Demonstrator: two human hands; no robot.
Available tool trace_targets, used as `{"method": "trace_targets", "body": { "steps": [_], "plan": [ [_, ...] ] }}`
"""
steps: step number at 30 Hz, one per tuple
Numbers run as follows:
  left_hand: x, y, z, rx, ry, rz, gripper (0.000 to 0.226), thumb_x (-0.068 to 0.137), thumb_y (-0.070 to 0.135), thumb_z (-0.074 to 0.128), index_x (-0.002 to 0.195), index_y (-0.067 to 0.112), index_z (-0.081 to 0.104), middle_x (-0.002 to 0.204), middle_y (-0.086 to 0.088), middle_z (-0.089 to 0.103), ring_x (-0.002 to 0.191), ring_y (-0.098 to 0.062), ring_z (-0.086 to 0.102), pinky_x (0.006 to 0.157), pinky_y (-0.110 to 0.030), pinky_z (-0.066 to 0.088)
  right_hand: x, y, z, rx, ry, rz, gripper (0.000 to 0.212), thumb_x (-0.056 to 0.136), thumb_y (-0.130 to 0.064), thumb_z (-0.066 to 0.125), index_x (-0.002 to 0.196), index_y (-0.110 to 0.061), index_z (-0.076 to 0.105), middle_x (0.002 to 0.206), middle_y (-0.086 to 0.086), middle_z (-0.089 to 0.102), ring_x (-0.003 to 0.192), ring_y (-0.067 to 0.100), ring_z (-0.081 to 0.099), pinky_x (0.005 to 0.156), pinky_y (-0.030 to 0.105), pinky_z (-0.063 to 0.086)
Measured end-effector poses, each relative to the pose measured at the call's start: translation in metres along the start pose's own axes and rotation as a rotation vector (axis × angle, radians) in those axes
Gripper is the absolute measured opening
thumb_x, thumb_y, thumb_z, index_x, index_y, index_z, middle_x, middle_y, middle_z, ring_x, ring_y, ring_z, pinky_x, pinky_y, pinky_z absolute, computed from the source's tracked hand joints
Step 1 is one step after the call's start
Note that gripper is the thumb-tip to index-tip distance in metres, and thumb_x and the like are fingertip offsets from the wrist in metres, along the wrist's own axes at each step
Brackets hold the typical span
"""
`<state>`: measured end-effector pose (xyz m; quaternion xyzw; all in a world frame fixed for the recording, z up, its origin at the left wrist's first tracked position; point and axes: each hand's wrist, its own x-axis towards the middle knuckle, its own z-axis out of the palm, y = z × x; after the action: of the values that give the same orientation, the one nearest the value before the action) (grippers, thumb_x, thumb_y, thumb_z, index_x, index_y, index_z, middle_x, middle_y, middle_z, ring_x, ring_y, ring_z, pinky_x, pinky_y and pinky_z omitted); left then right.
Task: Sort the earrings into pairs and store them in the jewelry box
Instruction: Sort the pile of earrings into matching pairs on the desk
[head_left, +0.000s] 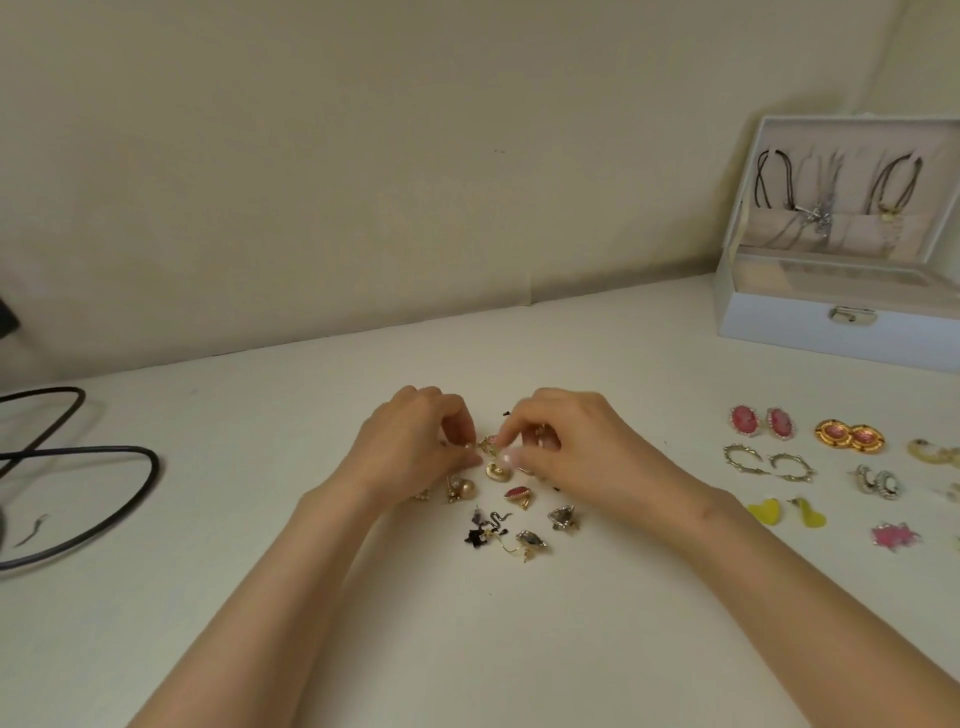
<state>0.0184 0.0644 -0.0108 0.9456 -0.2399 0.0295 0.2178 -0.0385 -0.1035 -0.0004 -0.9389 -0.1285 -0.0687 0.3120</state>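
Observation:
A loose pile of earrings lies in the middle of the white table. My left hand and my right hand meet over its far edge, and both pinch a small gold and pink earring between fingertips. Just below them lies a gold shell earring. To the right, sorted pairs lie in rows: pink ovals, gold discs, silver hoops and yellow drops. The white jewelry box stands open at the back right.
Necklaces hang inside the box's raised lid. A black cable loops over the table's left side. A beige wall runs along the table's far edge. More earrings lie near the right border.

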Motion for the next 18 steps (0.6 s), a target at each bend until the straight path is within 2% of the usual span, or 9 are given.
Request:
{"method": "trace_targets", "body": {
  "steps": [5,9,11,14,16,18],
  "plan": [
    [-0.006,-0.011,-0.020,-0.014,-0.077,-0.044,0.010,0.077,0.025,0.071,0.079,0.030,0.062,0.078,0.020,0.058,0.067,-0.001,0.046,0.068,-0.027,0.041,0.028,0.001,0.000,0.092,0.152,0.058,0.026,0.087,0.002,0.053,0.098,-0.015,0.070,0.087,0.000,0.062,0.074,0.008,0.055,0.063,0.010,0.040],
    [-0.006,-0.018,-0.023,-0.010,-0.033,-0.081,0.010,0.080,0.022,0.069,0.080,0.028,0.061,0.080,0.018,0.059,0.066,0.000,0.044,0.065,-0.026,0.037,0.036,0.000,0.008,0.070,0.116,0.054,0.019,0.085,-0.005,0.064,0.096,-0.017,0.072,0.084,-0.006,0.056,0.072,0.002,0.050,0.065,0.009,0.038],
    [-0.006,-0.017,-0.023,-0.092,-0.031,-0.076,0.008,0.081,0.019,0.068,0.082,0.025,0.063,0.081,0.015,0.061,0.067,-0.001,0.048,0.066,-0.024,0.039,0.039,-0.002,0.012,0.069,0.090,0.050,0.018,0.084,-0.007,0.065,0.096,-0.018,0.072,0.082,-0.009,0.053,0.071,-0.001,0.048,0.064,0.007,0.037],
    [-0.007,-0.013,-0.025,-0.335,-0.002,-0.062,0.008,0.083,0.012,0.066,0.082,0.020,0.065,0.082,0.006,0.065,0.071,-0.006,0.055,0.066,-0.014,0.041,0.041,-0.003,0.011,0.082,0.117,0.056,0.020,0.086,-0.004,0.061,0.096,-0.018,0.072,0.090,-0.004,0.057,0.077,0.002,0.050,0.064,0.005,0.038],
    [-0.007,-0.010,-0.024,-0.433,0.007,-0.053,0.009,0.084,0.010,0.065,0.082,0.018,0.066,0.082,0.001,0.065,0.075,-0.010,0.057,0.071,-0.018,0.044,0.038,0.001,0.007,0.035,0.106,0.067,0.026,0.087,0.001,0.057,0.097,-0.017,0.072,0.089,-0.004,0.057,0.079,0.006,0.051,0.062,0.004,0.039],
    [-0.006,-0.007,-0.021,-0.450,-0.012,-0.045,0.009,0.084,0.009,0.064,0.082,0.017,0.065,0.083,-0.001,0.066,0.076,-0.013,0.058,0.074,-0.023,0.046,0.035,0.003,0.004,-0.021,0.046,0.066,0.030,0.085,0.004,0.054,0.097,-0.016,0.073,0.081,-0.008,0.054,0.073,0.005,0.050,0.057,0.003,0.039]
  ]
}}
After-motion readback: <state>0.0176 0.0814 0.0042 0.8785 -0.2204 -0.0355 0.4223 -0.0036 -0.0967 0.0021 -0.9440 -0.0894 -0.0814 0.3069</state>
